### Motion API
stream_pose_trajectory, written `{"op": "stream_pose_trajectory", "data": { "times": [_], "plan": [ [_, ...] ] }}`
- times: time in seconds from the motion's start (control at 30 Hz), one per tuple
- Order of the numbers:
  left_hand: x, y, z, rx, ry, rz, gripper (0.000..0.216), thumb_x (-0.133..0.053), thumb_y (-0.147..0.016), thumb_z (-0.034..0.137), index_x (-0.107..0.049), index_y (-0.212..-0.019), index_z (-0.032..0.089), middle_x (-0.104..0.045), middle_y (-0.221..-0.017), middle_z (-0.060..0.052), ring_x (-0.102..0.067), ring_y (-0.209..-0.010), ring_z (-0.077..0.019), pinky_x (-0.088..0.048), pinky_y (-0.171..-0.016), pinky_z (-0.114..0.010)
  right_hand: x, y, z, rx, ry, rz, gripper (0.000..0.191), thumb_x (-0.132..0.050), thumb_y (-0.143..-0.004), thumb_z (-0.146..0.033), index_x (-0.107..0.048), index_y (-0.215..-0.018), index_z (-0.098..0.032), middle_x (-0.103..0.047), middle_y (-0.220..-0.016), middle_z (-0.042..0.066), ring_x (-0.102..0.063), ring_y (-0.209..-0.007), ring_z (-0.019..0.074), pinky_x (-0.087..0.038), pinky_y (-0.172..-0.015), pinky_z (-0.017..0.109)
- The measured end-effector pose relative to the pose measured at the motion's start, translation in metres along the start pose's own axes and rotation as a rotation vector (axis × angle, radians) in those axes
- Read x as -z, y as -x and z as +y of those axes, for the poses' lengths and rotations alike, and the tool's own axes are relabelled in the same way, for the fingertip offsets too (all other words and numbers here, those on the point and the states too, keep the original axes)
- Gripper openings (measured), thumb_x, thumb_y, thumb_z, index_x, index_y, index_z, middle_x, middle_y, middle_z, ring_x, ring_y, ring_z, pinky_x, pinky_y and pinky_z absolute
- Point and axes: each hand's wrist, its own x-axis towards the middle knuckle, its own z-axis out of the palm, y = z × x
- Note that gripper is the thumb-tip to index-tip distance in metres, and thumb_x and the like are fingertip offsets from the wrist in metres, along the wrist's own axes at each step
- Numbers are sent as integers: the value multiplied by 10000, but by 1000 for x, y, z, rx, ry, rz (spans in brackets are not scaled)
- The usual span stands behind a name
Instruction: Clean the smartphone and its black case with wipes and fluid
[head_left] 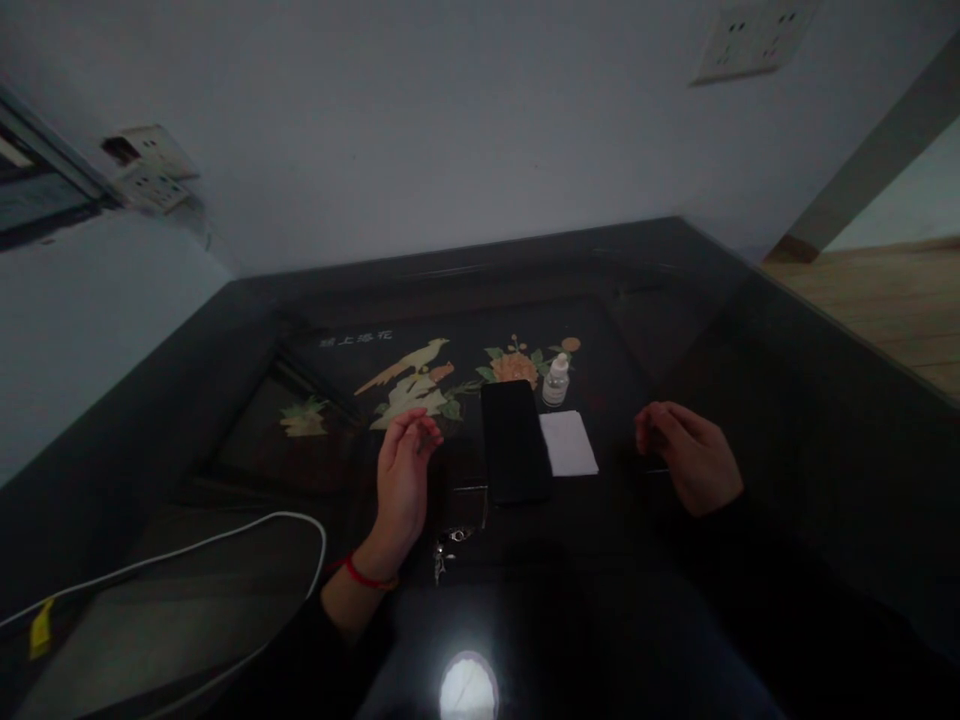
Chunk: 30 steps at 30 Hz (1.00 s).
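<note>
My left hand (405,475) rests by its edge on the dark tabletop, with a red cord around the wrist. Its fingers are loosely curled, a gap shows between them, and I see nothing in them. To its right lies a black smartphone (515,440). A silver chain with small charms (454,537) lies just below the hand. My right hand (696,455) is at the right, fingers loosely bent inward and holding nothing visible. Between it and the phone lie a white square stack of paper (570,443) and a small clear bottle with a white cap (556,380), standing upright.
The glossy dark table (585,630) carries a bird-and-flower picture and reflects a round light. A white cable (285,515) with a yellow tag (41,630) loops at the left. Behind stands a pale wall (450,130) with sockets (750,40) at both sides.
</note>
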Motion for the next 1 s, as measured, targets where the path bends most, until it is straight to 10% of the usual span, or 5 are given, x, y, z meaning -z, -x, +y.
{"op": "stream_pose_trajectory", "data": {
  "times": [0.63,0.87,1.0],
  "plan": [
    [2,-1,-5,-12,-232,-167,195,-582,-836,298,-594,-999,191,-615,-889,-16,-577,-759,-108,-486,-722,-253,2,-2,3,-39,64,-76,394,-630,-773,-576,-646,-719,-186,-565,-581,4,-520,-519,127,-427,-483,258],
    [-2,4,-9,-101,-512,-348,276,-573,-835,285,-564,-1098,201,-656,-1077,-77,-614,-1010,-193,-447,-954,-388,0,2,-6,23,188,-170,391,-627,-775,-565,-673,-750,-178,-631,-607,25,-585,-554,153,-480,-524,275],
    [-3,12,-9,-162,-708,-445,388,-599,-821,302,-545,-1192,203,-566,-1326,-125,-492,-1266,-241,-290,-1114,-479,-23,22,-13,100,231,-261,303,-568,-849,-454,-697,-964,-205,-727,-948,72,-678,-881,219,-544,-792,365]
  ]
}}
